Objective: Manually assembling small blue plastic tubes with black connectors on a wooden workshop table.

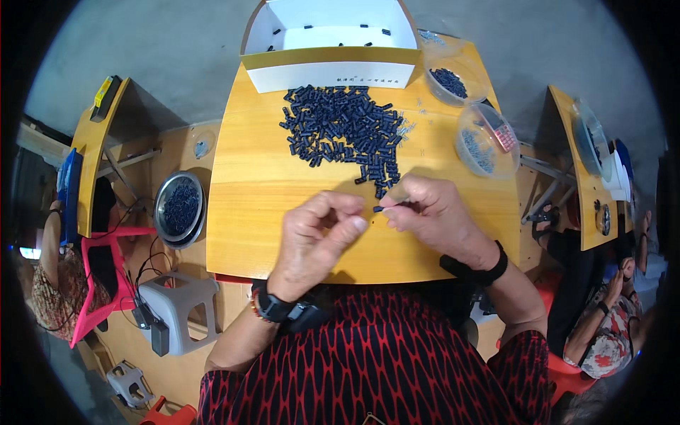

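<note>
Black small part (378, 208), pinched between right hand (432, 212) fingers (394, 206)

Small black part (378, 209) between both hands (425, 212)

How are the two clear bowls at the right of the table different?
The far bowl holds dark blue pieces; the near bowl holds pale, fine bits plus a small pink item. The far bowl sits beside the white box; the near bowl sits at the table's right edge, closer to the right hand. Both are round, transparent and uncovered.
</note>
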The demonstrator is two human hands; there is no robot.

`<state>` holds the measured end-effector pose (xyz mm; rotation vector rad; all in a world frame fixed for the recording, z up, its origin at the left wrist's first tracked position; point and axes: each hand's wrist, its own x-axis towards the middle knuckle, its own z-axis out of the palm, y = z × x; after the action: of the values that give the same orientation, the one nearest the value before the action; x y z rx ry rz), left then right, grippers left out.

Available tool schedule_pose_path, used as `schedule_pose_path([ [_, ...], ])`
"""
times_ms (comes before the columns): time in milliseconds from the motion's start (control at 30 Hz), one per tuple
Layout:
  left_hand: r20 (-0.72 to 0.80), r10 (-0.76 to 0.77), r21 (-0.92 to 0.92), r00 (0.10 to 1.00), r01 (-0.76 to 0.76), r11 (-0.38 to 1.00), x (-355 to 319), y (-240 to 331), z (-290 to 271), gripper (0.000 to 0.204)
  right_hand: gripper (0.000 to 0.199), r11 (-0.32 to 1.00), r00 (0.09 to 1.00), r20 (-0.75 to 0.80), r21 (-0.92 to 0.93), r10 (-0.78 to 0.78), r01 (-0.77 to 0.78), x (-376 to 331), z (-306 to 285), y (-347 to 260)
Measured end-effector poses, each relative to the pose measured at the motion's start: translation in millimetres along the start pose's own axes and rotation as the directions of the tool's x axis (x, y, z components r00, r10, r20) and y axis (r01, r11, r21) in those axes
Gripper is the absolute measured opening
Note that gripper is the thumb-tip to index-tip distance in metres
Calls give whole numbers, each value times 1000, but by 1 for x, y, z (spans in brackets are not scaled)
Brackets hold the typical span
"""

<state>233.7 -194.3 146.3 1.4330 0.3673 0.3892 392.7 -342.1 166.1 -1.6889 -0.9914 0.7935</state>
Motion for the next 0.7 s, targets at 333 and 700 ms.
schedule_pose_path([
  [333, 74, -54, -210, 996, 69, 975, 12, -29, 8, 7, 7, 920, 963, -173, -368, -207, 132, 0, -18, 13],
  [700, -64, -55, -207, 996, 41, 977, 13, -29, -13, 11, 8, 638, 947, -254, -767, -198, -73, 34, -34, 27],
])
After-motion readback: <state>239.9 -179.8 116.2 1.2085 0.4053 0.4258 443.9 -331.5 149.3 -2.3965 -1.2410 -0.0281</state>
